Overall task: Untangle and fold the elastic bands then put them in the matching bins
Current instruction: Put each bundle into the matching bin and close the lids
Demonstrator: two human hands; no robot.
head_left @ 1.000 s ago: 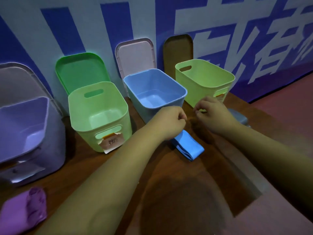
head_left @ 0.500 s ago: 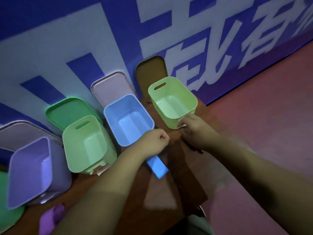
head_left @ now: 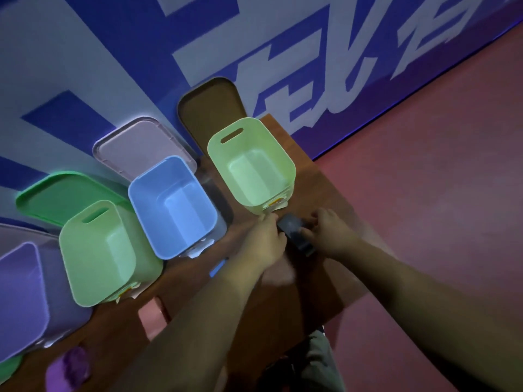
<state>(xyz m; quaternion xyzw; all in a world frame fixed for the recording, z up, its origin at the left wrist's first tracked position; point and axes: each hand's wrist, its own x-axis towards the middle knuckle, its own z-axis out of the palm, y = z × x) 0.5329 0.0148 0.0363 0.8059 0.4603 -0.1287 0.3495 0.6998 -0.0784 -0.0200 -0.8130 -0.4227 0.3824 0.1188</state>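
Head view: dark band (head_left: 295, 236) pinched between left hand (head_left: 264, 242), right hand (head_left: 331, 236).

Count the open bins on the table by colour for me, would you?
Purple bin: 1
Green bins: 2
Blue bin: 1
Total: 4
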